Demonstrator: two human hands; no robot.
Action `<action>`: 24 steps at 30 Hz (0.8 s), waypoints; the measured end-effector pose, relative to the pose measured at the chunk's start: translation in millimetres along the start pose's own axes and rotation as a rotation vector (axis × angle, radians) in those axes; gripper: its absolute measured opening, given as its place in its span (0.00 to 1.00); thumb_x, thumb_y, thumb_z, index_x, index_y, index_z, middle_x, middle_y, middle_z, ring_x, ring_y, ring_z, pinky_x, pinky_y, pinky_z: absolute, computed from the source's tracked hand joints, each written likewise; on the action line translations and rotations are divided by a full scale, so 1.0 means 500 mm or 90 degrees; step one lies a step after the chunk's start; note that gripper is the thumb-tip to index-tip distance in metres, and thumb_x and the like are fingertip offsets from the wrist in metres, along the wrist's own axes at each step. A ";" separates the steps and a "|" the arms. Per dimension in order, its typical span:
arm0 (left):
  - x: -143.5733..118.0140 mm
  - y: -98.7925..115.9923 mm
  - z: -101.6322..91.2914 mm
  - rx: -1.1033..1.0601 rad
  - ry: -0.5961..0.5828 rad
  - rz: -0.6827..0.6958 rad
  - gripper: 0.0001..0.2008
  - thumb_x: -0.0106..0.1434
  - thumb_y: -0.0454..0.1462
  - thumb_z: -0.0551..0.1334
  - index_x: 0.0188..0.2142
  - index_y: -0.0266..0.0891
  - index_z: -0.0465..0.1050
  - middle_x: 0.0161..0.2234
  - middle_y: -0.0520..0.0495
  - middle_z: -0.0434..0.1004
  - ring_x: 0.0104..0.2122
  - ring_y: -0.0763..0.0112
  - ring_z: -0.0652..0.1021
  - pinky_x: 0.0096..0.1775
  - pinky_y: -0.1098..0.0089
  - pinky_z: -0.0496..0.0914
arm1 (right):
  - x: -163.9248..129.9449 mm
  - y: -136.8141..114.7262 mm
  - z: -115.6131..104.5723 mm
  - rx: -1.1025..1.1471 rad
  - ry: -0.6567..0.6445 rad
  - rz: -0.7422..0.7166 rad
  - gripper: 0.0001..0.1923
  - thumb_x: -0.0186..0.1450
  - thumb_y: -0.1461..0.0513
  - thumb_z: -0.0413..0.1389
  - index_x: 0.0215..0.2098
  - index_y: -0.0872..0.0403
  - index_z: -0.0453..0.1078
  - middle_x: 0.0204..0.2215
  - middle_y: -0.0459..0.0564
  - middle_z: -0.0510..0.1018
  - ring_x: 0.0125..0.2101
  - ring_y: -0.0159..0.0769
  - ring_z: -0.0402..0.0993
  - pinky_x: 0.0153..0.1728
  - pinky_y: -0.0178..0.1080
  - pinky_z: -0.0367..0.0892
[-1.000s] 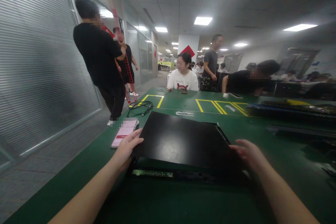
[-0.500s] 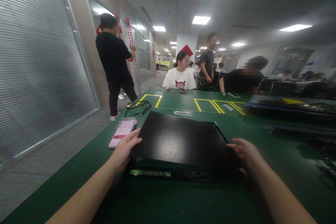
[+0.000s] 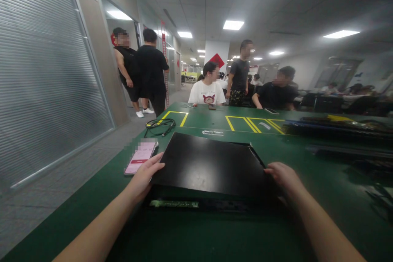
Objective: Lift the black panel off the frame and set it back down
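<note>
A person's two bare hands grip a flat black panel (image 3: 211,163) at a long green counter (image 3: 184,233) in a busy open workroom. Left of the panel, near its left edge, a phone (image 3: 139,158) lies face up with a pink screen; its writing is blurred and cannot be read. Beyond it, off the panel's far left corner, sits a coil of black cable (image 3: 159,125). The left hand (image 3: 143,177) clasps the panel's near left corner, fingers laid over the edge. The panel itself rests tilted, its near edge raised over a dark frame with a green circuit strip (image 3: 173,204) showing beneath; a second ago it sat at much the same angle and both hands were on the same corners, so the lift or fit appears little advanced. The right hand (image 3: 281,174) has closed in, fingers now curled against the panel's near right corner rather than spread beside it. Behind the panel, yellow floor-style markings (image 3: 245,123) box off parts of the counter. Two standing people (image 3: 144,73) have moved further from the panel toward a doorway. No brand or label is legible anywhere; the seated person's white shirt (image 3: 207,96) bears a print too small to read.
</note>
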State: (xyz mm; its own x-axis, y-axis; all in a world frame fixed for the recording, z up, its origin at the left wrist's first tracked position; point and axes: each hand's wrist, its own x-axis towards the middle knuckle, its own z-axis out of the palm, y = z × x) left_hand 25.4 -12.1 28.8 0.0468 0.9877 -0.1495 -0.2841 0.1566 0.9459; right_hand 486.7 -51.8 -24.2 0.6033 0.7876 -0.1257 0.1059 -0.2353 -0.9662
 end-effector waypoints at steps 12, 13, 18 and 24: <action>-0.003 0.000 0.002 0.019 0.013 -0.021 0.26 0.55 0.28 0.69 0.55 0.38 0.80 0.41 0.42 0.89 0.38 0.59 0.87 0.31 0.71 0.78 | -0.015 -0.012 0.005 -0.275 0.029 -0.095 0.07 0.56 0.57 0.58 0.28 0.50 0.76 0.25 0.50 0.81 0.29 0.41 0.75 0.27 0.38 0.62; -0.003 -0.001 0.002 0.018 0.011 -0.019 0.26 0.56 0.28 0.68 0.56 0.38 0.80 0.41 0.42 0.89 0.38 0.59 0.87 0.31 0.72 0.78 | -0.017 -0.014 0.005 -0.291 0.029 -0.103 0.06 0.56 0.58 0.58 0.27 0.50 0.76 0.25 0.49 0.81 0.29 0.41 0.75 0.27 0.37 0.62; -0.001 -0.004 0.001 0.012 0.011 -0.028 0.29 0.56 0.27 0.69 0.58 0.36 0.78 0.40 0.40 0.89 0.36 0.59 0.87 0.33 0.70 0.78 | -0.024 -0.023 0.006 -0.313 0.034 -0.118 0.04 0.56 0.60 0.59 0.25 0.49 0.76 0.25 0.49 0.81 0.29 0.40 0.75 0.28 0.37 0.63; -0.004 0.000 0.005 0.017 0.027 -0.035 0.29 0.58 0.27 0.67 0.60 0.35 0.77 0.39 0.40 0.89 0.33 0.61 0.87 0.31 0.72 0.77 | -0.033 -0.031 0.008 -0.340 0.035 -0.111 0.06 0.58 0.61 0.57 0.26 0.49 0.76 0.26 0.49 0.82 0.31 0.40 0.77 0.30 0.37 0.63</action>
State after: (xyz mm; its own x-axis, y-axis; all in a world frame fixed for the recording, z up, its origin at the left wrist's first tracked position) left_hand 27.7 -14.2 29.6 0.0204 0.9769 -0.2126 -0.2568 0.2107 0.9432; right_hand 472.1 -58.9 -7.9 0.5796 0.8132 0.0516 0.5845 -0.3707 -0.7218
